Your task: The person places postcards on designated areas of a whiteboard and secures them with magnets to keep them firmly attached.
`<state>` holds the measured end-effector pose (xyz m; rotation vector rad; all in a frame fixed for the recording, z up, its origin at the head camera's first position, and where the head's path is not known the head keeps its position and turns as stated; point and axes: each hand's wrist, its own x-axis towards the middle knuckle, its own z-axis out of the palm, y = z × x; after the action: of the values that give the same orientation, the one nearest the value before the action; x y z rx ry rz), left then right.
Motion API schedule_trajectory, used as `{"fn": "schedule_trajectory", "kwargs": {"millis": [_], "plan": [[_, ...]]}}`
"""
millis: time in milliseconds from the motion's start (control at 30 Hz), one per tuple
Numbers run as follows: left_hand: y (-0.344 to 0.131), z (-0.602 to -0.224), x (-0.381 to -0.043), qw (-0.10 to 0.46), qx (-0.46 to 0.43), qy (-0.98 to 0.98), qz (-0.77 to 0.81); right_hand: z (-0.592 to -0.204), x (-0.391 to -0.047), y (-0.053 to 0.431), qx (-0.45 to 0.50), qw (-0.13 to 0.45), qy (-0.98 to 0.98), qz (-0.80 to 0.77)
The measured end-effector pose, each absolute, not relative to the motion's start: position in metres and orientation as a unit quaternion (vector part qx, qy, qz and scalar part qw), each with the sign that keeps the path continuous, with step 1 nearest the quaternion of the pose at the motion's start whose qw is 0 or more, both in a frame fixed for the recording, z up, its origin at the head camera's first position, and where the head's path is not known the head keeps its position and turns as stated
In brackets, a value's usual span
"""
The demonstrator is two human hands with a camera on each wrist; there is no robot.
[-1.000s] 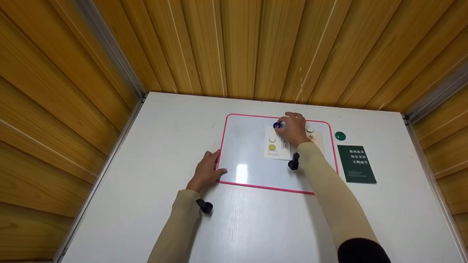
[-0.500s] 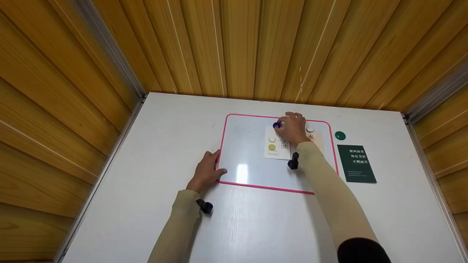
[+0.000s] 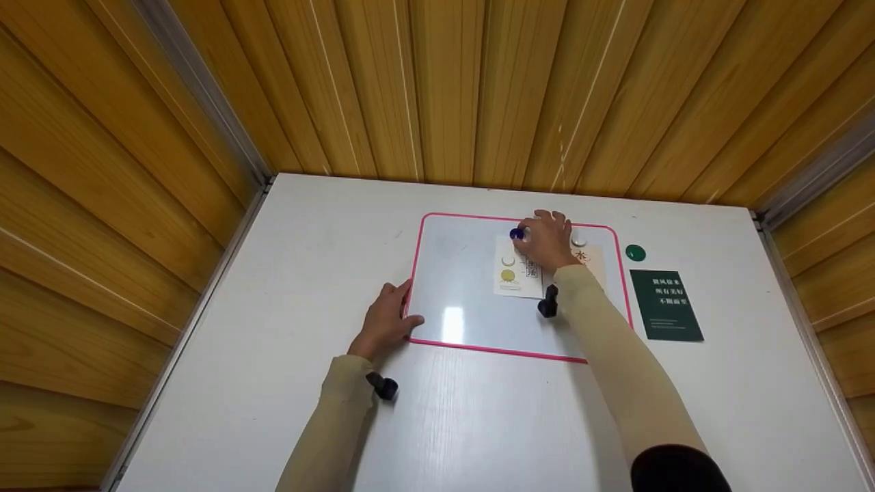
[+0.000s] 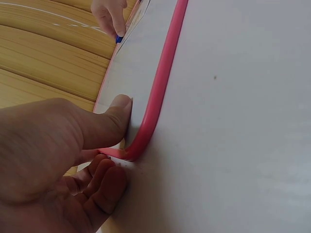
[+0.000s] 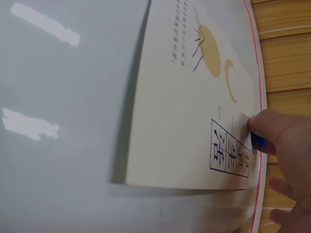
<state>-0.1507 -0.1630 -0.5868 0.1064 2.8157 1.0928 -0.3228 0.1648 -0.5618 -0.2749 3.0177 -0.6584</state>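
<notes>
A small whiteboard (image 3: pixel 454 280) with a pink frame lies on the white table. My left hand (image 3: pixel 386 320) grips its near left corner, thumb on the face and fingers at the outer edge; the left wrist view shows this close up. Near the far edge, my right hand (image 3: pixel 547 239) pinches a blue-purple round magnet (image 3: pixel 516 234) at the top of a cream card (image 3: pixel 507 283). In the right wrist view, the card (image 5: pixel 170 131) shows a yellow moon drawing and boxed characters, its lower edge lifted off the board.
Right of it on the board, a second card (image 3: pixel 595 258) lies partly hidden by my right arm, with a white magnet (image 3: pixel 580 242) at its top. Off the board to the right are a green round magnet (image 3: pixel 635 253) and a dark green card (image 3: pixel 666 307). Wood-panel walls (image 3: pixel 451 89) border the table.
</notes>
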Motion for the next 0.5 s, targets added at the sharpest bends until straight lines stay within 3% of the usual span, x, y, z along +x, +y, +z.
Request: {"fn": "schedule_trajectory", "kwargs": {"millis": [500], "plan": [[-0.1624,-0.5897,-0.1527,0.057,0.040,0.930,0.362,-0.5635,-0.3219,0.1665,-0.085,0.020,0.976,-0.201]]}}
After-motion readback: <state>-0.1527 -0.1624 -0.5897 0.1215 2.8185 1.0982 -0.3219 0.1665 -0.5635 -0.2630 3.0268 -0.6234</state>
